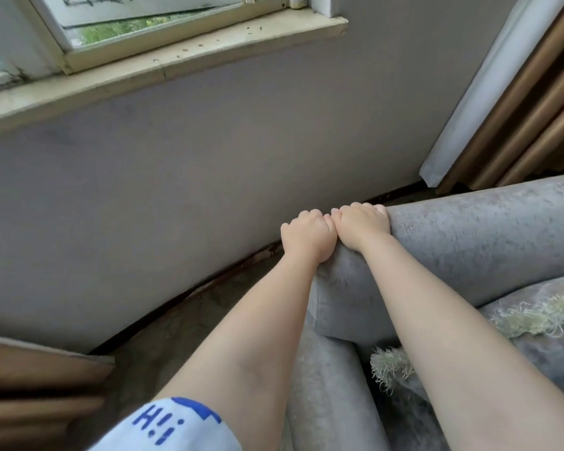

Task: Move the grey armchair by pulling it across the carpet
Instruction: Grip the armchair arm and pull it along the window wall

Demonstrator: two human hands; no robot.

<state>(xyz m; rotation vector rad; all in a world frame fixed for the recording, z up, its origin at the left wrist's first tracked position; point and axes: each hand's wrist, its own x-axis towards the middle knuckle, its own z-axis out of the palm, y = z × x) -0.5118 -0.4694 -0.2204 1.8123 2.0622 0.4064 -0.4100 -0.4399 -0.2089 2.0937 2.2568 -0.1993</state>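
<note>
The grey armchair [463, 236] fills the lower right, upholstered in velvety grey fabric, its backrest top running from the middle to the right edge. My left hand [306, 236] grips the left corner of that backrest, fingers curled over its far side. Right beside it, touching, my right hand [363, 224] grips the same top edge. Both forearms reach forward over the chair's armrest [319, 395] and seat. The carpet [183, 323] shows as a dark strip between the chair and the wall.
A grey wall [209, 151] stands close behind the chair, with a window sill [163, 63] above. Brown and white curtains [518, 102] hang at the right. A fringed grey cushion [541, 323] lies on the seat. Brown furniture [39, 385] is at the lower left.
</note>
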